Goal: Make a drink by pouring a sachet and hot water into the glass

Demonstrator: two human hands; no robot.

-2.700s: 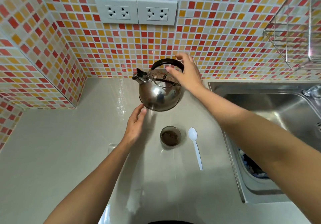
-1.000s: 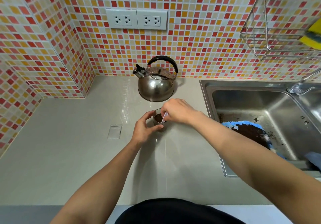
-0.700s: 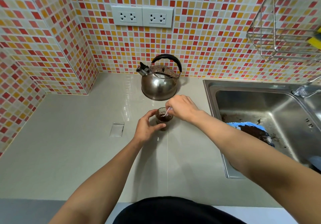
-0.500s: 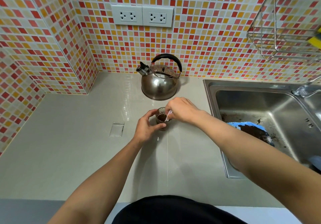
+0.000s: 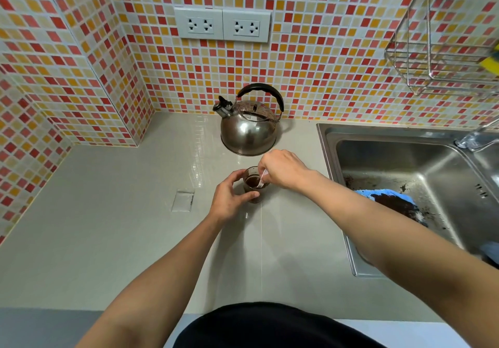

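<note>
spoon in the glass, both hands on the job

small clear glass (image 5: 253, 184) with dark brown liquid stands upright on the pale grey countertop (image 5: 108, 226), mid-scene, just near of the kettle and left of the sink. left hand (image 5: 229, 199) wraps the glass from its left side, thumb across the near face, fingers curled round the far side: closed on the glass. right hand (image 5: 280, 169) sits over the right rim, fingers pinched shut on the thin white plastic spoon (image 5: 261, 179); the spoon's stem slants down into the liquid, bowl end hidden below the surface.

rounded stainless-steel kettle with black arched handle (image 5: 249, 129) rests on the countertop just far of the glass, against the wall, spout pointing left, apart from both hands. a flat pale empty sachet (image 5: 183, 201) lies on the countertop to the left of the left hand, not touching it.

right of the hands, the stainless-steel sink (image 5: 405, 164) is set into the countertop; inside lies a blue cloth (image 5: 388, 197) with dark brown grounds on it, more dark specks scattered on the basin floor. chrome tap (image 5: 475, 139) at the far right edge of the sink.

far wall and left wall: mosaic tile wall in red, orange and cream (image 5: 324, 50). white double power socket plates (image 5: 222, 25) above the kettle. wire rack (image 5: 442, 58) on the wall upper right, a yellow sponge (image 5: 491, 61) at its right edge.
</note>
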